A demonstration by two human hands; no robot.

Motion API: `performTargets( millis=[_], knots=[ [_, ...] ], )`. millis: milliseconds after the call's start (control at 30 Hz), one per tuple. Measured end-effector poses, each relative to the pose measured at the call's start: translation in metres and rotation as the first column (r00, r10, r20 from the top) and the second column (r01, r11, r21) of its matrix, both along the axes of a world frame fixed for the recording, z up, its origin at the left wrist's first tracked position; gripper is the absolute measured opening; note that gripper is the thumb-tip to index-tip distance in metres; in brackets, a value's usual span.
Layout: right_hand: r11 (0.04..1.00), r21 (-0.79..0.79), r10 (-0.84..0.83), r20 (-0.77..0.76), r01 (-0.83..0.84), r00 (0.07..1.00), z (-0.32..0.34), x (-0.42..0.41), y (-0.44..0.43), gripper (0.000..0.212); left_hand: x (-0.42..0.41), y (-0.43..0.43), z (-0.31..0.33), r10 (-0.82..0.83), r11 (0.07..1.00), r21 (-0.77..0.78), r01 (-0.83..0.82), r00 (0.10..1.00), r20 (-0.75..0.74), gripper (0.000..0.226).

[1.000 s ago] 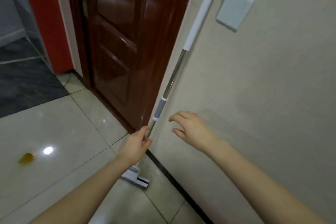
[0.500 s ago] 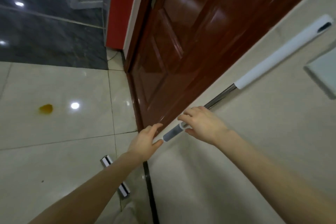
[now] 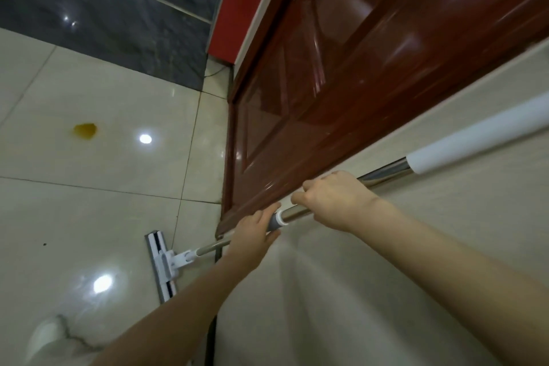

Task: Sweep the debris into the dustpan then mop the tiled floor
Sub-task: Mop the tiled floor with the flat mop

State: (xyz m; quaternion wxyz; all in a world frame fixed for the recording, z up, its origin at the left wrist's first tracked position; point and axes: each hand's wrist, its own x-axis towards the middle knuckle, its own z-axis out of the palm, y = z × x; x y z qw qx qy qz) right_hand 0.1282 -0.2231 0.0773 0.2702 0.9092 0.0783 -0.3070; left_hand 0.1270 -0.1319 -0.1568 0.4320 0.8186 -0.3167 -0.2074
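Observation:
A flat mop leans along the beige wall, its steel pole [image 3: 383, 174] ending in a white grip at the far right. The white mop head [image 3: 162, 264] rests on the glossy tiled floor [image 3: 89, 202] near the wall's foot. My left hand [image 3: 252, 235] is closed around the pole at its grey collar. Just above it, my right hand [image 3: 335, 199] wraps the bare steel section. A small yellow-brown spot [image 3: 85, 130] lies on a tile at the left, well away from the mop head. No dustpan shows.
A dark red wooden door [image 3: 341, 68] stands shut right beside the mop. The beige wall [image 3: 386, 291] fills the lower right. Dark grey floor [image 3: 104, 9] lies at the far side, a red panel [image 3: 237, 9] by the door frame. Tiny dark specks [image 3: 44, 244] dot the tiles.
My right hand went from reaching open to gripping the pole. The left hand closed fully on the collar. The mop head swung out from the wall onto the tiles, and the view tilted.

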Motion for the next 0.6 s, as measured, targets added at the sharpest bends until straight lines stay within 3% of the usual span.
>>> performTargets(
  millis=[100,267,467,600],
  knots=[
    [0.999,-0.050,0.008,-0.019,-0.009,1.000,0.008,0.009,-0.006,0.036,-0.002,-0.006,-0.008,0.041,0.999,-0.010,-0.040,0.999,0.024,0.052],
    [0.985,-0.077,0.146,-0.095,-0.154,0.985,0.021,0.019,0.005,0.030,0.023,0.005,-0.004,-0.078,0.997,-0.003,0.079,0.994,0.078,0.049],
    [0.958,-0.105,0.259,-0.075,-0.266,0.963,0.037,0.056,0.044,0.026,0.056,0.042,0.020,-0.086,0.996,0.002,0.086,0.996,-0.025,0.046],
    [0.955,-0.123,0.264,-0.064,-0.270,0.963,0.047,0.089,0.077,0.021,0.087,0.076,0.038,-0.103,0.995,0.009,0.103,0.995,0.008,0.046]
  ],
)
